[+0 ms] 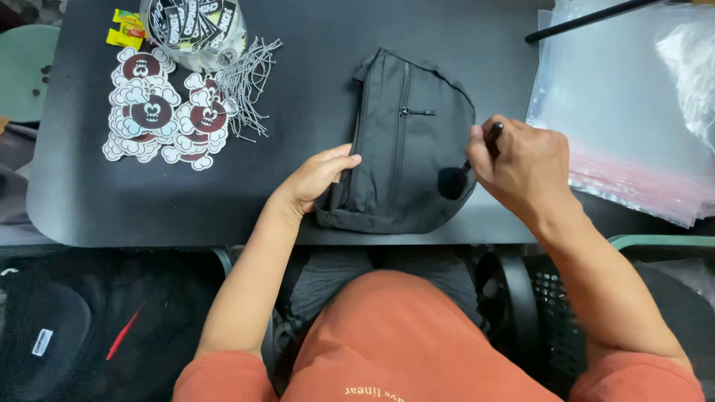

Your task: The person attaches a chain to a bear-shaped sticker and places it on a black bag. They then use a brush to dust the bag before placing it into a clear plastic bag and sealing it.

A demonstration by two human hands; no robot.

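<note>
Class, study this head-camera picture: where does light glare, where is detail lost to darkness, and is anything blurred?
Head view: glare whitens the clear plastic bags at upper right; the black bag and dark table swallow detail, though the zip shows; the area under the table is murky; the right hand and its brush look slightly soft; the left hand is sharp.

shirt: rust-orange, short-sleeved, plain weave
sleeves: end just below the shoulders, same rust-orange on both sides
print: a small line of pale yellow lettering across the front, cut off by the lower edge
forearms: bare from sleeve to wrist, no watch, band or ring visible
left hand: bare, ungloved
right hand: bare, ungloved
</note>
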